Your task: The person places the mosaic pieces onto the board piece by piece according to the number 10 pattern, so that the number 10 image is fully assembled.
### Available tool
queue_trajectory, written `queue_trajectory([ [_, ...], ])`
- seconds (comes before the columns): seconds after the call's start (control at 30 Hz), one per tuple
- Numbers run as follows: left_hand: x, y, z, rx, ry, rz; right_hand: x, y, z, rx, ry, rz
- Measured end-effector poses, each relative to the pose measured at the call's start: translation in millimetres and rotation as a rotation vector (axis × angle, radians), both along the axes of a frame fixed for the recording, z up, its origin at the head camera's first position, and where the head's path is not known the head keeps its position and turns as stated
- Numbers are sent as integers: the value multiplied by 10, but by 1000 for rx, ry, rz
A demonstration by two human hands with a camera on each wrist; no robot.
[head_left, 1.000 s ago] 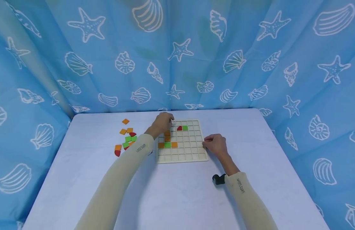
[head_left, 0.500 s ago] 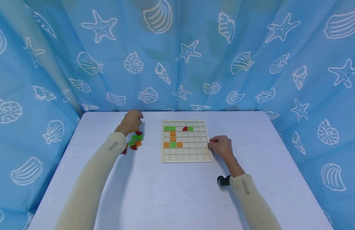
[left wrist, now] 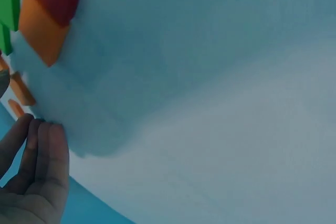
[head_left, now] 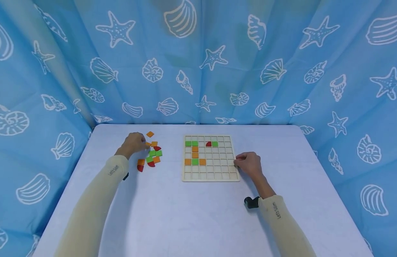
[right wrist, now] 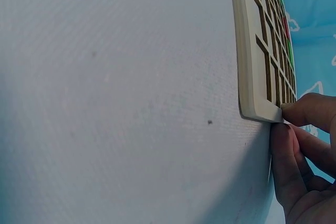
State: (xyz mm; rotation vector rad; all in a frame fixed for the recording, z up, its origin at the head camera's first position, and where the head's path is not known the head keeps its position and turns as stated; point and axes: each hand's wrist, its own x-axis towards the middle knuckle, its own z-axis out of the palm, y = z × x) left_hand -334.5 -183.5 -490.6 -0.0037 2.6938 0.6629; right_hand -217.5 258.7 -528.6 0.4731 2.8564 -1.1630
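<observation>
A pale square grid board (head_left: pixel 217 175) lies mid-table, with green, orange and red tiles in some cells at its left and top. My right hand (head_left: pixel 250 163) pinches the board's right edge; in the right wrist view its thumb (right wrist: pixel 310 113) is on the rim and the other fingers are beside and below. To the left, my left hand (head_left: pixel 133 142) reaches over a loose pile of tiles, fingertips right at an orange tile (head_left: pixel 148 144). The left wrist view shows its fingers (left wrist: pixel 56 150) nearly straight and close together.
Loose green tiles (head_left: pixel 149 159), quarter-round red tiles (head_left: pixel 140 168) and more orange tiles (head_left: pixel 150 134) lie left of the board. A white cloth (head_left: pixel 185 214) covers the table. Blue shell-patterned curtains (head_left: pixel 198 85) enclose its back and sides.
My left hand has left the board's upper left corner for the tile pile, uncovering two green tiles there. My right hand stays at the board's edge. The head view has shifted slightly.
</observation>
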Motion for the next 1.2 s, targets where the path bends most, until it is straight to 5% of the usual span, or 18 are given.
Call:
queue_trajectory([
  [0.77,-17,66,-144,50,12,24,17,5,17,-19,-3,3],
  [1.2,-12,157,-94,13,231,-62,17,1,21,-21,-11,-2],
])
